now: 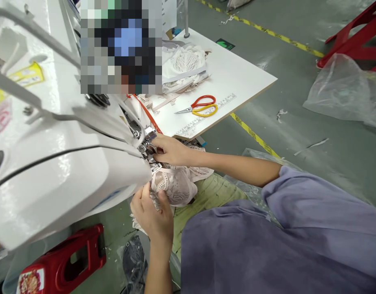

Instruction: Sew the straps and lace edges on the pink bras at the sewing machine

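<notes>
A pale pink lace bra (178,190) lies at the sewing machine's presser foot (155,167), its cup bulging toward me. My right hand (172,151) reaches in from the right and holds the bra's fabric close beside the foot; its fingertips are partly hidden behind the metal parts. On the near side, my left hand (153,210) has its fingers curled on the bra's lace edge, thumb lying over the fabric. The needle itself cannot be made out. The white sewing machine (123,179) fills the left of the view.
Scissors (202,107) with red and yellow handles lie on the white tabletop (243,77), near a pile of lace pieces (188,65). A red stool (71,261) stands below the machine. Green cloth (211,200) lies under the bra. A plastic bag (337,90) rests on the floor.
</notes>
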{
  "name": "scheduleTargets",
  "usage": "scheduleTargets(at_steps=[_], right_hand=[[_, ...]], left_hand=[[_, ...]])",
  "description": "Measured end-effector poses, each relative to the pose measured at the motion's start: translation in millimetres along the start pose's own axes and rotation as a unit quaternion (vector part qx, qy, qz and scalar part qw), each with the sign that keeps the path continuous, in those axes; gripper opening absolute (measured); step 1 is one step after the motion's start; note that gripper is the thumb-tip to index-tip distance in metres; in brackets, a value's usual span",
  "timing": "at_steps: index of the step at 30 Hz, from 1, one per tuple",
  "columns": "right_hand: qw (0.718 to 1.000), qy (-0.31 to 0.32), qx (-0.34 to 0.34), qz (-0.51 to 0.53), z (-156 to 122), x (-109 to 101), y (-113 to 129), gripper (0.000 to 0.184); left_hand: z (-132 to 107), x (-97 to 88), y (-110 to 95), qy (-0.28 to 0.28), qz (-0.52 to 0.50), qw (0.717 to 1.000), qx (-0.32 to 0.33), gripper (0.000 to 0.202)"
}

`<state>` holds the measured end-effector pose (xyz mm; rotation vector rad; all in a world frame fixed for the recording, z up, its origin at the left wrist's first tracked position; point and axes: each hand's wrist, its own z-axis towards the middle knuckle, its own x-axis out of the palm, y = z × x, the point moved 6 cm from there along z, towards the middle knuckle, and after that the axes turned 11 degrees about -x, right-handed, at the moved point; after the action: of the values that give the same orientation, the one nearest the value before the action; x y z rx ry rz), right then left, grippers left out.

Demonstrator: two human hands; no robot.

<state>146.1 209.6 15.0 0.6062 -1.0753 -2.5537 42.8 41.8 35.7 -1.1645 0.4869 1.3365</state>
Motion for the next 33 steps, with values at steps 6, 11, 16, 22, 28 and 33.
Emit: scheduleTargets(at_steps=[6,11,16,22,28,33], right_hand=[[1.000,-0.003,0.020,-0.003,-3,1,3,0.007],[0.999,0.009,0.047,-0.007,-2,4,1,0.010],[0.998,0.008,0.047,-0.028,1,4,0,0.013],[0.997,0.007,0.066,-0.048,3,5,-1,0.015],[0.997,-0.008,0.063,-0.035,3,4,0,0.013],[0.997,0.002,0.071,-0.031,3,5,-1,0.013]], left_hand=[[-8,13.5,-41,0.031,0.027,0.997,0.072,0.055],[-11,13.6,-36,0.035,0.039,0.996,0.071,0.051],[-10,12.8,-33,0.037,0.051,0.995,0.080,0.048],[-5,14.0,-33,0.039,0.049,0.996,0.069,0.048],[-4,14.8,-34,0.034,0.067,0.994,0.076,0.046],[-4,14.5,-35,0.028,0.069,0.994,0.079,0.047]])
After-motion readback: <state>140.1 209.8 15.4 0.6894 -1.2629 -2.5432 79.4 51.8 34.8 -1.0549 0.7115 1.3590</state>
